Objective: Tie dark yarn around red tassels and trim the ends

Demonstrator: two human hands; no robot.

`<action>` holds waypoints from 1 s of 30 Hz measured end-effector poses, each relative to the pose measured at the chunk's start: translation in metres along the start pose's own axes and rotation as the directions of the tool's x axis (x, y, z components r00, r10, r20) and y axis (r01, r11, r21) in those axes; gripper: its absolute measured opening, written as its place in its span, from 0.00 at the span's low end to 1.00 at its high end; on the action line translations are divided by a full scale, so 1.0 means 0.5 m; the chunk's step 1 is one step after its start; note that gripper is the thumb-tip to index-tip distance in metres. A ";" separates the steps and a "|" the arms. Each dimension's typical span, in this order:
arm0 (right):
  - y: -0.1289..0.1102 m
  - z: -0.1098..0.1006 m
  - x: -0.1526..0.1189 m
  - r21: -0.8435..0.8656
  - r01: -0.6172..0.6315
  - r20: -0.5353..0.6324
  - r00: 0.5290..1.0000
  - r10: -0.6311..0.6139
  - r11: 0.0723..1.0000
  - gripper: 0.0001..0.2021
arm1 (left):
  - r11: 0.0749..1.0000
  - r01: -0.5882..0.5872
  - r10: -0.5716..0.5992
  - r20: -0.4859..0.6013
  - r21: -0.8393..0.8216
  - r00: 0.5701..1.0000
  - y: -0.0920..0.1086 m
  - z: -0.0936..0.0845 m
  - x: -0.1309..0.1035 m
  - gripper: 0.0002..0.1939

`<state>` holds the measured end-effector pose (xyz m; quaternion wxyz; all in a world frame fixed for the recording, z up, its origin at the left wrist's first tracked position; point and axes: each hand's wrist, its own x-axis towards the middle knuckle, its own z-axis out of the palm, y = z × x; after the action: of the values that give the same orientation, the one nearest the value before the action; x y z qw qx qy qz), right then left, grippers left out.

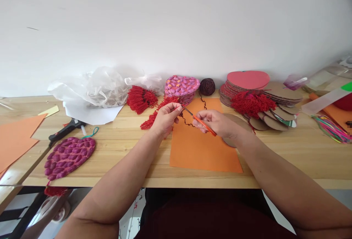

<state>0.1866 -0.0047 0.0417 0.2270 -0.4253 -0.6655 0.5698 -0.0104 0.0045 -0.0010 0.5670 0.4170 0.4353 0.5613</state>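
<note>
My right hand (210, 121) is closed round orange-handled scissors (204, 124), whose blades point up and left toward my left fingertips. My left hand (168, 117) pinches something thin at the blade tips, apparently dark yarn. From a dark brown yarn ball (207, 86) by the wall, a crinkled strand (202, 101) runs down between my hands. Beneath them lies an orange sheet (203, 151). Red yarn tassels (148, 121) lie just left of my left hand. Behind the hands is a stack of pink-purple decorated pieces (182, 86).
A purple heart (70, 156), a black glue gun (64, 131) and clear plastic bags (96, 87) lie left. Cardboard shapes (247, 81) with red tassels (253, 103) are stacked right. Coloured cords (331, 128) lie far right. The table's front edge (203, 183) runs before me.
</note>
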 end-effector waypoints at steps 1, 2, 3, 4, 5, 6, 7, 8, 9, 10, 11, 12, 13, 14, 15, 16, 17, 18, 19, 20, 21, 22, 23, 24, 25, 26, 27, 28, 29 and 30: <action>0.000 0.001 0.000 -0.004 -0.002 -0.010 1.000 0.002 1.000 0.24 | 1.000 -0.009 0.009 0.005 0.001 1.000 0.000 0.000 0.000 0.19; 0.000 0.001 0.001 -0.007 -0.006 -0.013 1.000 0.006 1.000 0.25 | 1.000 -0.010 0.010 0.012 -0.005 1.000 0.001 0.001 0.000 0.20; 0.001 0.001 0.003 -0.012 -0.013 -0.010 1.000 0.013 1.000 0.25 | 1.000 -0.004 0.004 0.021 -0.016 1.000 0.001 0.001 -0.001 0.21; 0.003 0.001 0.005 -0.018 -0.021 -0.006 1.000 0.021 1.000 0.26 | 1.000 0.004 -0.003 0.028 -0.031 1.000 0.002 0.002 -0.001 0.22; 0.004 0.001 0.008 -0.024 -0.028 -0.006 1.000 0.027 0.999 0.26 | 0.999 0.011 -0.010 0.032 -0.045 0.999 0.002 0.002 -0.001 0.23; 0.006 0.000 0.010 -0.029 -0.033 -0.008 0.999 0.033 0.999 0.27 | 0.998 0.017 -0.015 0.034 -0.056 0.999 0.003 0.003 -0.001 0.23; 0.007 0.000 0.012 -0.033 -0.036 -0.013 0.999 0.036 0.999 0.27 | 0.998 0.021 -0.018 0.038 -0.060 0.999 0.003 0.003 -0.002 0.24; 0.008 0.000 0.014 -0.035 -0.038 -0.020 0.999 0.038 0.999 0.27 | 0.998 0.023 -0.021 0.040 -0.057 0.999 0.003 0.003 -0.002 0.24; 0.010 0.000 0.015 -0.037 -0.038 -0.026 0.999 0.037 0.999 0.28 | 0.998 0.026 -0.024 0.041 -0.051 0.999 0.002 0.003 -0.002 0.24; 0.011 0.000 0.015 -0.039 -0.038 -0.031 0.999 0.037 0.999 0.28 | 0.999 0.029 -0.027 0.041 -0.042 0.999 0.002 0.003 -0.002 0.24; 0.012 0.000 0.015 -0.042 -0.039 -0.035 0.999 0.037 0.998 0.28 | 0.999 0.031 -0.030 0.038 -0.035 0.999 0.002 0.003 -0.002 0.23; 0.012 0.000 0.015 -0.044 -0.039 -0.038 0.999 0.037 0.998 0.28 | 0.999 0.032 -0.031 0.031 -0.032 0.999 0.002 0.003 -0.001 0.23; 0.013 -0.001 0.015 -0.041 -0.038 -0.038 0.999 0.037 0.998 0.27 | 0.999 0.032 -0.031 0.023 -0.032 0.999 0.003 0.003 -0.001 0.22; 0.013 -0.003 0.014 -0.034 -0.039 -0.030 0.999 0.038 0.999 0.27 | 0.999 0.031 -0.030 0.015 -0.033 0.999 0.003 0.003 -0.001 0.22; 0.013 -0.004 0.014 -0.021 -0.040 -0.017 0.999 0.040 0.999 0.26 | 0.999 0.029 -0.029 0.008 -0.034 1.000 0.003 0.003 -0.001 0.21; 0.013 -0.006 0.014 -0.003 -0.042 0.000 0.999 0.042 0.999 0.26 | 0.999 0.028 -0.028 0.001 -0.036 1.000 0.004 0.003 -0.001 0.20; 0.012 -0.008 0.014 0.018 -0.044 0.019 0.999 0.044 0.999 0.25 | 0.999 0.028 -0.028 -0.005 -0.039 1.000 0.004 0.002 0.000 0.19; 0.012 -0.009 0.014 0.038 -0.048 0.034 0.998 0.047 0.998 0.24 | 0.999 0.030 -0.031 -0.008 -0.044 0.999 0.004 0.002 0.000 0.19; 0.012 -0.010 0.014 0.057 -0.053 0.048 0.998 0.050 0.997 0.23 | 0.998 0.032 -0.033 -0.009 -0.052 0.999 0.004 0.002 0.000 0.18; 0.012 -0.011 0.014 0.076 -0.057 0.060 0.997 0.052 0.996 0.23 | 0.997 0.035 -0.036 -0.006 -0.063 0.999 0.004 0.002 0.001 0.18; 0.012 -0.012 0.014 0.092 -0.061 0.073 0.996 0.055 0.994 0.22 | 0.996 0.041 -0.041 0.003 -0.074 0.999 0.004 0.002 0.001 0.18; 0.012 -0.012 0.013 0.106 -0.066 0.083 0.995 0.058 0.992 0.22 | 0.995 0.046 -0.045 0.016 -0.087 0.999 0.004 0.002 0.002 0.17; 0.012 -0.012 0.013 0.116 -0.071 0.092 0.994 0.060 0.991 0.22 | 0.993 0.053 -0.050 0.029 -0.101 0.998 0.005 0.002 0.002 0.17; 0.012 -0.012 0.014 0.123 -0.076 0.100 0.993 0.064 0.989 0.22 | 0.991 0.061 -0.057 0.043 -0.115 0.997 0.005 0.002 0.002 0.17; 0.012 -0.012 0.014 0.127 -0.083 0.104 0.992 0.070 0.988 0.21 | 0.989 0.071 -0.064 0.055 -0.128 0.996 0.005 0.002 0.002 0.17; 0.013 -0.012 0.014 0.129 -0.089 0.106 0.992 0.076 0.988 0.21 | 0.987 0.080 -0.071 0.065 -0.140 0.995 0.005 0.001 0.003 0.17; 0.014 -0.012 0.014 0.131 -0.094 0.107 0.991 0.080 0.987 0.21 | 0.985 0.088 -0.078 0.073 -0.150 0.994 0.006 0.001 0.002 0.16; 0.014 -0.012 0.015 0.134 -0.096 0.108 0.991 0.082 0.986 0.21 | 0.983 0.097 -0.085 0.081 -0.159 0.993 0.006 0.000 0.002 0.16; 0.015 -0.011 0.015 0.139 -0.096 0.111 0.991 0.081 0.986 0.20 | 0.981 0.107 -0.093 0.090 -0.165 0.992 0.006 0.000 0.002 0.16; 0.015 -0.011 0.015 0.144 -0.095 0.114 0.990 0.079 0.985 0.20 | 0.979 0.116 -0.100 0.099 -0.169 0.990 0.006 0.000 0.002 0.16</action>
<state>0.1893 0.0044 0.0346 0.1967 -0.4043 -0.6132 0.6494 -0.0114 0.0055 0.0019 0.6500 0.3664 0.3807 0.5462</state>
